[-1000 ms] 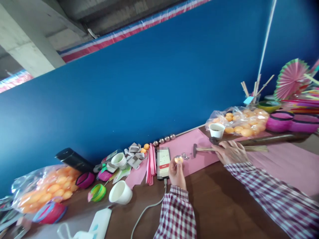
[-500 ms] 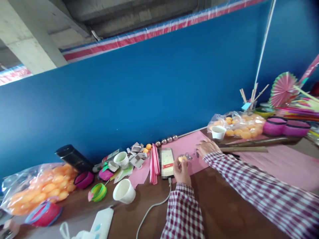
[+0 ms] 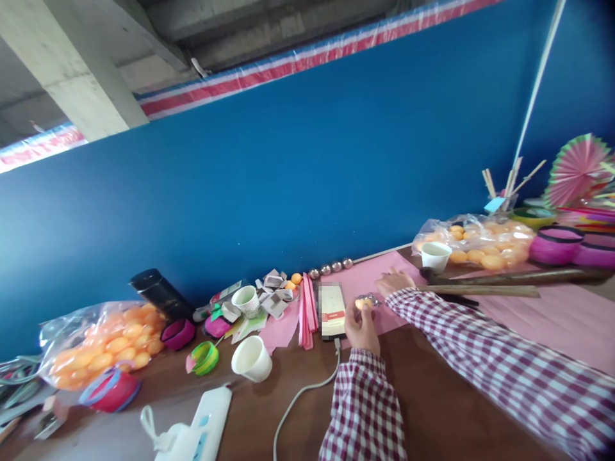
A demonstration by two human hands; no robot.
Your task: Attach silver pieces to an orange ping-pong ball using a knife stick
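My left hand (image 3: 361,330) is closed, with an orange ball (image 3: 363,303), like a ping-pong ball, pinched between thumb and fingers. Some crumpled silvery material (image 3: 375,298) shows right beside the ball; I cannot tell whether it is attached. To the right, my right hand (image 3: 396,282) is over the pink paper (image 3: 372,274), fingers stretched out and apart, with nothing visible in them. A lit phone (image 3: 331,310) with a cable lies just left of my left hand. Several shiny metallic balls (image 3: 330,268) sit in a row behind it.
White paper cups (image 3: 252,360), folded pink strips (image 3: 308,310) and grey card pieces (image 3: 275,299) stand left. Bags of orange balls (image 3: 108,349) lie on both sides. A power strip (image 3: 209,426) is in front. Wooden sticks (image 3: 480,290) lie right, before the blue partition (image 3: 298,166).
My view has turned slightly left, so things appear further right. My right hand has shifted a little left over the paper. The ball stays in my left hand.
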